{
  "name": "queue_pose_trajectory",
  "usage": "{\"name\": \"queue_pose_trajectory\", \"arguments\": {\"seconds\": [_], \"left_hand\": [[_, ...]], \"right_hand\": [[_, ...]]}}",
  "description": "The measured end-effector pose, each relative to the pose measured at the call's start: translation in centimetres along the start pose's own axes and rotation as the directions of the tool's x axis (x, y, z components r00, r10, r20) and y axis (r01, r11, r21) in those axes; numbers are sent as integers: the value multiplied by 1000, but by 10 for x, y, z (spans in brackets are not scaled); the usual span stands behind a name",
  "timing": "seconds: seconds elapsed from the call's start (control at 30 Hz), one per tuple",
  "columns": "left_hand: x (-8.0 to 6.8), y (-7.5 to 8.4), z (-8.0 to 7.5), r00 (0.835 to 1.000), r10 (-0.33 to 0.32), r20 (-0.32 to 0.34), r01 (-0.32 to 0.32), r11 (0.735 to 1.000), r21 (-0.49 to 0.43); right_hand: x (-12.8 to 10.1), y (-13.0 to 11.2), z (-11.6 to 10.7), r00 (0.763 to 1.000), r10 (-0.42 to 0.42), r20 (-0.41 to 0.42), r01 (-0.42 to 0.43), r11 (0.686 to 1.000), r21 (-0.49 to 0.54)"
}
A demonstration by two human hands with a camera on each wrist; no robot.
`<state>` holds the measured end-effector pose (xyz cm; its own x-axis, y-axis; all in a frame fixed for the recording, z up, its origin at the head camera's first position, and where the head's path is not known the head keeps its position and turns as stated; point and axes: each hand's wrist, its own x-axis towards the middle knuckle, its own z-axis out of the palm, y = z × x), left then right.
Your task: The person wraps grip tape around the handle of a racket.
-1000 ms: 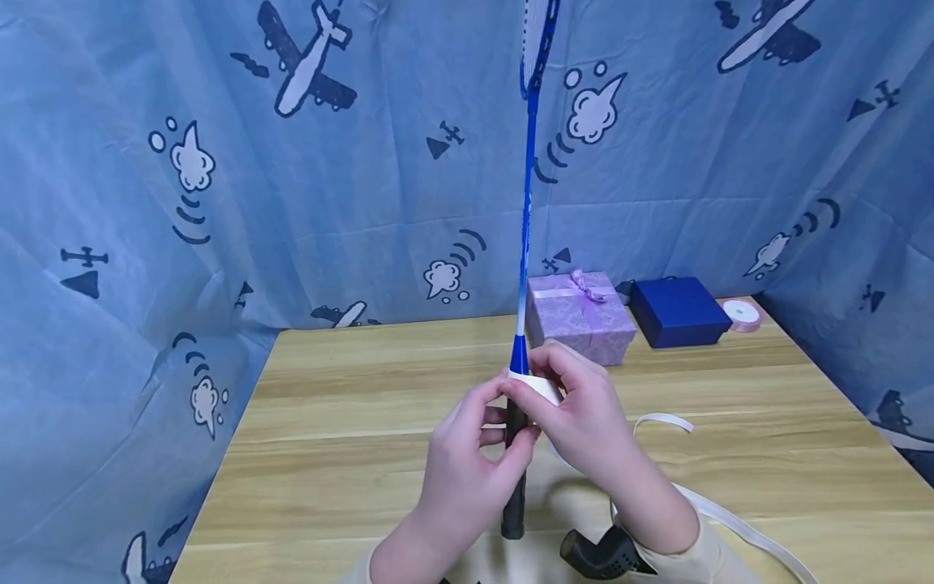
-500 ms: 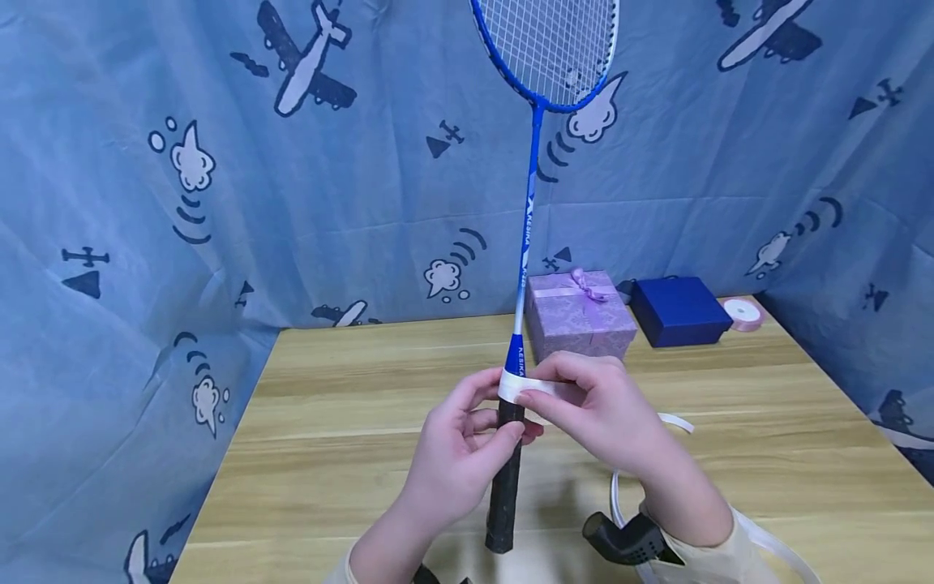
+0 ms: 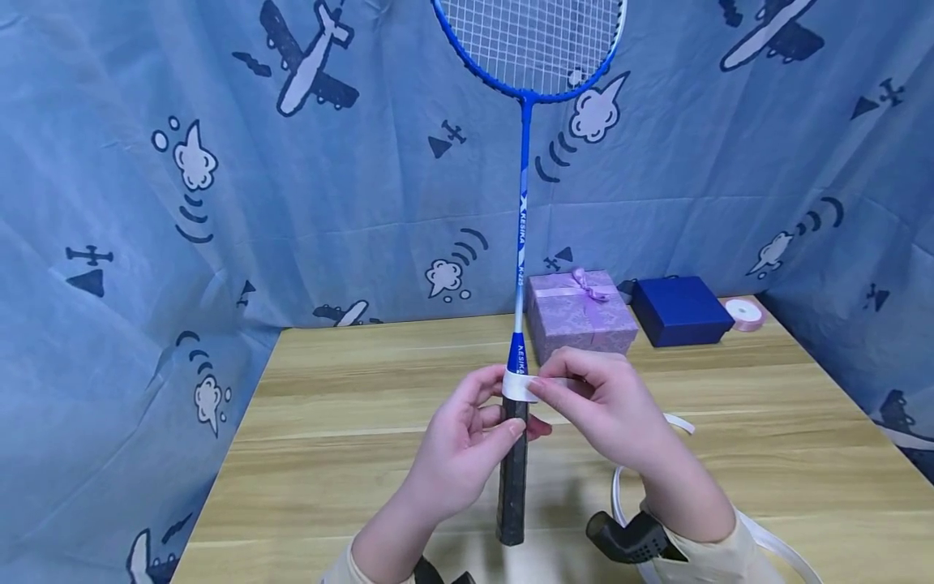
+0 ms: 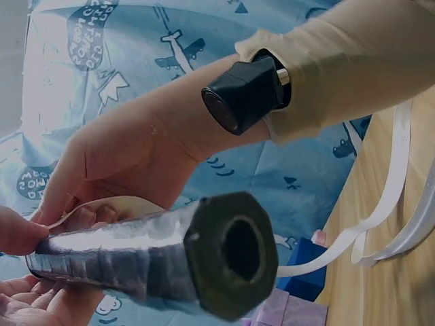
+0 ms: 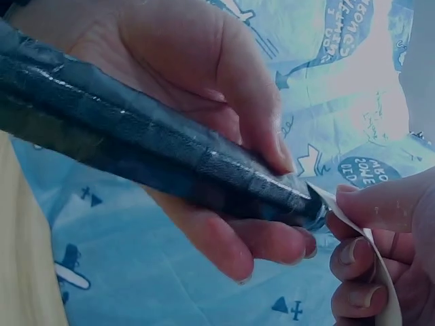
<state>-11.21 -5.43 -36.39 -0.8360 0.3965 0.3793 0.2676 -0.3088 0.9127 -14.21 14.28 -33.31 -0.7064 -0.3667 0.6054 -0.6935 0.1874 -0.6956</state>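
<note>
A blue badminton racket (image 3: 523, 162) stands upright over the table, its strung head at the top of the head view. My left hand (image 3: 458, 454) grips the upper part of its black handle (image 3: 513, 487), thumb in front and fingers behind. A white tape (image 3: 515, 388) circles the handle's top, just below the blue cone. My right hand (image 3: 606, 401) pinches the tape between thumb and fingers, close to the handle's right side. In the right wrist view the pinched tape (image 5: 384, 285) runs down past the curled fingers. The handle's open butt end (image 4: 238, 261) faces the left wrist camera.
The tape's loose length (image 3: 777, 543) trails over the wooden table (image 3: 328, 454) on the right. At the back stand a purple gift box (image 3: 580, 316) with a bow, a dark blue box (image 3: 680, 312) and a pink ribbon roll (image 3: 744, 314). A blue patterned curtain (image 3: 365, 186) hangs behind.
The racket has turned about its shaft, so its head went from edge-on to face-on. My right hand has shifted a little to the right, and the white tape now lies across the handle's front.
</note>
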Motion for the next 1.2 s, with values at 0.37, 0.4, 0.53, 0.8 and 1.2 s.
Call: {"name": "queue_pose_trajectory", "arguments": {"seconds": [0.37, 0.4, 0.53, 0.8, 1.2], "left_hand": [[1, 0, 1, 998, 40, 50, -34, 991, -129], [1, 0, 1, 998, 44, 52, -37, 990, -137], [1, -2, 0, 994, 86, 62, -76, 986, -150], [3, -4, -2, 979, 188, 84, -172, 971, -168], [0, -5, 1, 987, 157, 29, -159, 983, 96]], "right_hand": [[1, 4, 4, 991, 131, -34, -131, 991, 4], [2, 4, 5, 989, 142, -31, -141, 990, 15], [2, 5, 6, 983, 183, -8, -182, 982, 52], [2, 8, 9, 989, 125, 79, -134, 983, 124], [1, 8, 20, 995, 93, -21, -89, 988, 126]]}}
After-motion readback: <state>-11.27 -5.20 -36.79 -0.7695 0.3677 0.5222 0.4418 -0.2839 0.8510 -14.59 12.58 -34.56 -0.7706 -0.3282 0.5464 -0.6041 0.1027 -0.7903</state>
